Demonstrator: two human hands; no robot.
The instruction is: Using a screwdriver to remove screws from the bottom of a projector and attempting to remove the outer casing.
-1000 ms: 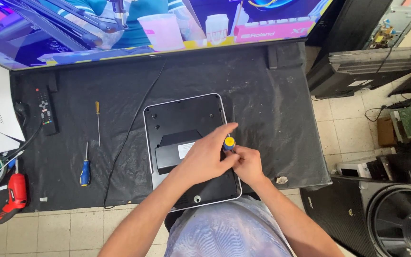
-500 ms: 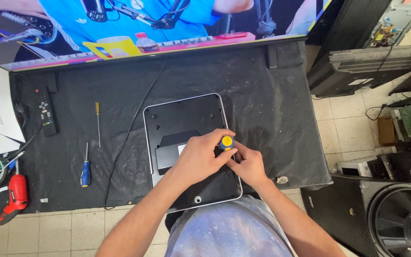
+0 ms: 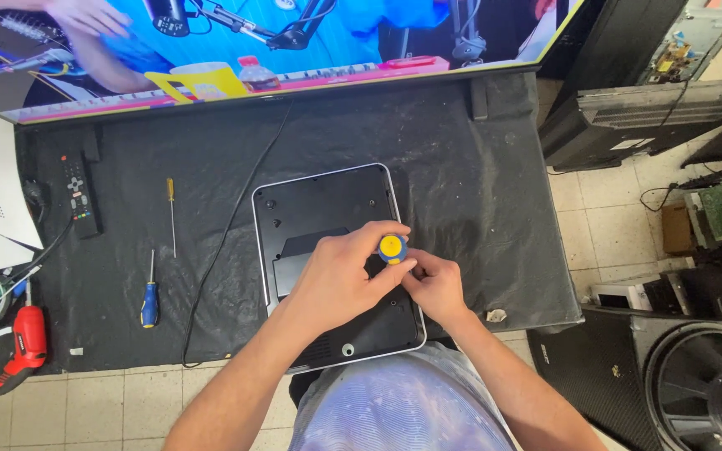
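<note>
Both hands, left hand (image 3: 340, 280) and right hand (image 3: 434, 284), grip an upright yellow-and-blue-handled screwdriver (image 3: 392, 248) on a black silver-rimmed device's back panel (image 3: 319, 209), panel still on, seemingly mid-screw.

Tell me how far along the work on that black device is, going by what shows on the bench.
Done: the black device lies flat on the dark mat, back panel facing up. In hand: the left hand holds a yellow-capped screwdriver upright on the panel; the right hand steadies it low down. Left: the panel is still on. Whether any screws are out is too small to tell. Two spare screwdrivers lie unused.
</note>
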